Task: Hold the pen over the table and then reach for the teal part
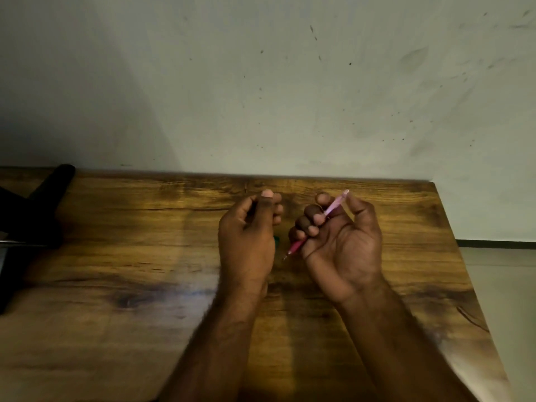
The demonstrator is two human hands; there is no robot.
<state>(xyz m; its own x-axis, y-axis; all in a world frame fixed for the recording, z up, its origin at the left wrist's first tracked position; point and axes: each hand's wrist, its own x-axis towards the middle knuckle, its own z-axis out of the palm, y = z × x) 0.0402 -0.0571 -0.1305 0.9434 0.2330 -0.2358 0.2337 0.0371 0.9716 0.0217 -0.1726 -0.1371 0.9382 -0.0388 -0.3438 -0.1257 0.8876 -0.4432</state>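
My right hand is raised palm-up over the wooden table, its fingers curled round a pink pen. The pen's clear pink end sticks out past my thumb and its red tip end points down-left below my fingers. My left hand hovers just left of it with fingers curled inward and the thumb on top. A small green thing shows at the left hand's lower edge, mostly hidden; whether the hand holds it I cannot tell.
A black object lies at the table's far left, running off the frame. A stained pale wall stands right behind the table's back edge. The table's right edge drops to a light floor.
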